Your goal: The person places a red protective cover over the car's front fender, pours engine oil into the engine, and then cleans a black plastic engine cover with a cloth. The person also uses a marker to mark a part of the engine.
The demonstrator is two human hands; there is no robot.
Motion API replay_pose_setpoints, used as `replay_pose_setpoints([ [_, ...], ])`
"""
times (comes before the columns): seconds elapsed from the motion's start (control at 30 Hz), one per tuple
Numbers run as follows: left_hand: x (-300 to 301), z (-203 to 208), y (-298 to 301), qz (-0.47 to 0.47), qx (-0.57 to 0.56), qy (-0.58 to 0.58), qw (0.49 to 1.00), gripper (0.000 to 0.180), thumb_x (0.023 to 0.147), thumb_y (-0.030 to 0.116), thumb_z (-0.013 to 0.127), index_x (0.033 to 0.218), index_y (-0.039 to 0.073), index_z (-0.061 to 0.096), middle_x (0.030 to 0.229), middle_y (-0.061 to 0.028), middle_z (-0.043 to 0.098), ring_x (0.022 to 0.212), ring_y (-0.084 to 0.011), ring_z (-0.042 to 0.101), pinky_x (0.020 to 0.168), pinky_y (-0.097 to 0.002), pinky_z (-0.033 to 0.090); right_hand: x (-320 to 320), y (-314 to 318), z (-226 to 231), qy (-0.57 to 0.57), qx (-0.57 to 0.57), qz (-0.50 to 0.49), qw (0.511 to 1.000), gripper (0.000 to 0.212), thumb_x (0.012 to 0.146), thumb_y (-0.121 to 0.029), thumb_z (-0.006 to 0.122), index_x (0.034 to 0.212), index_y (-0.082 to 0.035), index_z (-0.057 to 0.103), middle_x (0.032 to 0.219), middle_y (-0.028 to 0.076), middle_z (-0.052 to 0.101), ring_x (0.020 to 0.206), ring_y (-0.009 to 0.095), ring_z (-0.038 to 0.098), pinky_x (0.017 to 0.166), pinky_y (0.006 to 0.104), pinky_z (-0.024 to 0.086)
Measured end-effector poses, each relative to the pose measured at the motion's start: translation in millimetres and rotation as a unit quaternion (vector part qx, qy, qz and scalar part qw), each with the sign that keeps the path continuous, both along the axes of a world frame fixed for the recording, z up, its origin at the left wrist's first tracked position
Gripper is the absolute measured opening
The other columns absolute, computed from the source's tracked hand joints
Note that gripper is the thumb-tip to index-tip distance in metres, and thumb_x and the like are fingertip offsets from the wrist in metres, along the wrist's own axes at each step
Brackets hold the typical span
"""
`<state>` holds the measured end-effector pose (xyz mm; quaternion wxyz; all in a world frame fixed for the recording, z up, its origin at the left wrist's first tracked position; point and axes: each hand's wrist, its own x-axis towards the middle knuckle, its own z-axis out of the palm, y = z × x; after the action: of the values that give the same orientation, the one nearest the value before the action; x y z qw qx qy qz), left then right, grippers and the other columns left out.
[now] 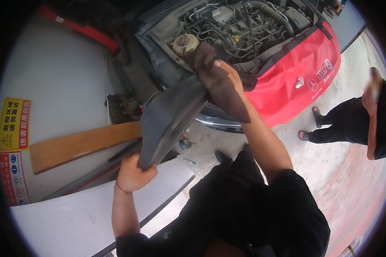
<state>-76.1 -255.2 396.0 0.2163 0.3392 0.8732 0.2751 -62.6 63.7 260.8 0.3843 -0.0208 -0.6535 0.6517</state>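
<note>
A dark grey, curved panel, like a piece of car bodywork or a liner, is held at a slant in front of me. My left hand is closed around its lower end, thumb on the near face. At the upper end, my right hand grips the panel; it lies partly in shadow and some fingers are hidden. Just beyond, a car's open engine bay shows hoses and an off-white round reservoir near my right hand.
A red protective cover drapes over the car's front. To the left, a long brown board leans by a white wall with warning signs. Another person in dark clothes stands at the right on the concrete floor.
</note>
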Motion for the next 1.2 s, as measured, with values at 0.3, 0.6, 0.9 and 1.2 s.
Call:
replay_pose_setpoints([
  [0.3, -41.7, 16.1, 33.2, 0.055, 0.007, -0.040, 0.998, 0.032, 0.069, 0.002, 0.071, 0.099, 0.001, 0.063, 0.077, -0.0026, 0.059, 0.070, -0.0106, 0.054, 0.066, -0.0270, 0.047, -24.9, 5.9, 38.5, 0.090, 0.027, 0.042, 0.995, 0.027, 0.092, -0.020, 0.065, 0.105, 0.004, 0.065, 0.116, 0.016, 0.064, 0.106, 0.028, 0.061, 0.092, 0.0340, 0.046],
  [0.6, -53.1, 36.9, 114.6, 0.072, -0.004, -0.053, 0.996, 0.039, 0.066, -0.008, 0.067, 0.103, 0.002, 0.063, 0.083, 0.0041, 0.057, 0.075, -0.0057, 0.050, 0.067, -0.0221, 0.044, -114.7, 110.1, -202.0, -0.107, -0.426, 0.118, 0.891, 0.030, 0.097, -0.025, 0.057, 0.113, -0.001, 0.064, 0.097, 0.006, 0.068, 0.083, 0.014, 0.062, 0.074, 0.0308, 0.051],
  [0.9, -90.9, 56.1, 148.8, 0.116, -0.010, -0.108, 0.987, 0.053, 0.067, -0.013, 0.065, 0.118, 0.001, 0.061, 0.099, 0.0006, 0.064, 0.089, -0.0086, 0.058, 0.080, -0.0245, 0.048, -130.1, 34.9, -198.1, -0.303, -0.378, -0.227, 0.845, 0.036, 0.094, -0.031, 0.055, 0.114, -0.001, 0.056, 0.109, 0.020, 0.060, 0.100, 0.035, 0.059, 0.086, 0.0412, 0.046],
  [1.2, -107.3, 54.0, 146.8, 0.120, 0.014, -0.121, 0.985, 0.056, 0.067, -0.011, 0.064, 0.122, 0.001, 0.058, 0.103, -0.0007, 0.064, 0.091, -0.0099, 0.058, 0.081, -0.0254, 0.049, -84.9, 17.1, -95.3, -0.182, -0.216, -0.250, 0.926, 0.028, 0.094, -0.022, 0.055, 0.110, 0.000, 0.055, 0.104, 0.019, 0.060, 0.099, 0.035, 0.059, 0.087, 0.0397, 0.045],
])
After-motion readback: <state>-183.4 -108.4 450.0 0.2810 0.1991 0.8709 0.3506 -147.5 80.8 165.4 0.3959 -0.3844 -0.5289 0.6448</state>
